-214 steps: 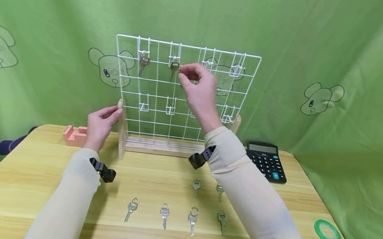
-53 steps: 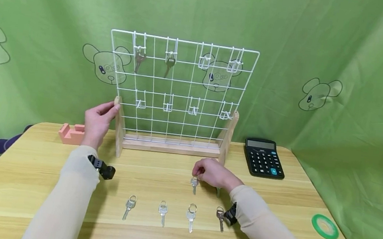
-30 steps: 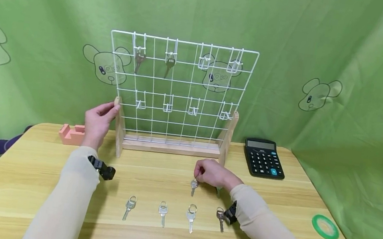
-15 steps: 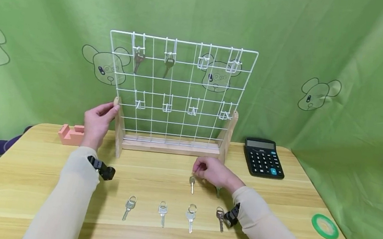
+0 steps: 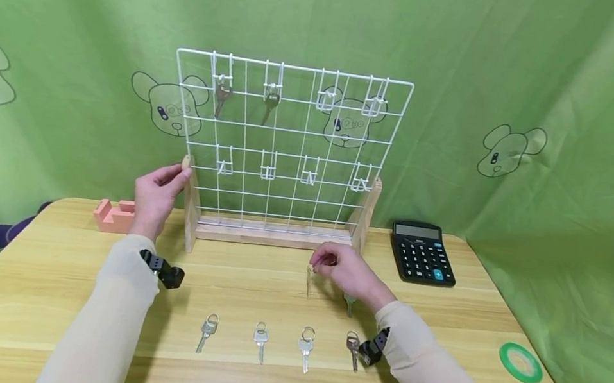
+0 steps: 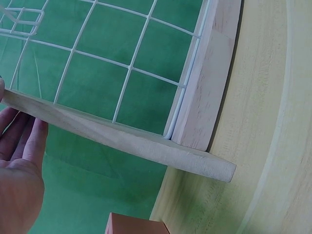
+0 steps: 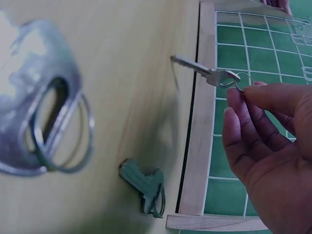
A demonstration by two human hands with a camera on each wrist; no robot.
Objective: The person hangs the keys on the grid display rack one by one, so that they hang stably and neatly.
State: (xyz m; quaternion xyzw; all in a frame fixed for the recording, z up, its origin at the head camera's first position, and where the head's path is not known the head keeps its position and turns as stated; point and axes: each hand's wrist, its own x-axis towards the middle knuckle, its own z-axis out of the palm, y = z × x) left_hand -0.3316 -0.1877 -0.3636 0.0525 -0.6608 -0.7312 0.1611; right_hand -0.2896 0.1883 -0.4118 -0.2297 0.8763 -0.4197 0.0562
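My left hand (image 5: 154,198) holds the left wooden post (image 6: 107,134) of a white wire grid rack (image 5: 272,237), thumb on one side and fingers on the other. In my right hand (image 5: 347,272) a key (image 7: 213,76) is pinched by its ring between thumb and fingertips. That key hangs above the table, in front of the rack's base. Below the right hand lies another key (image 5: 349,304), partly covered in the head view. Two keys, one at the far left (image 5: 223,97) and a second beside it (image 5: 272,99), hang from the rack's upper hooks.
A front row holds several keys with rings, including a silver key (image 5: 261,337) and a darker key (image 5: 353,346) by the right wrist camera. A calculator (image 5: 423,253) and green tape roll (image 5: 520,363) lie right; a pink block (image 5: 115,217) sits left.
Earlier my right hand was up at the second upper hook, then came down to the table. Since then it has lifted a key by its ring. The left hand stays on the post.
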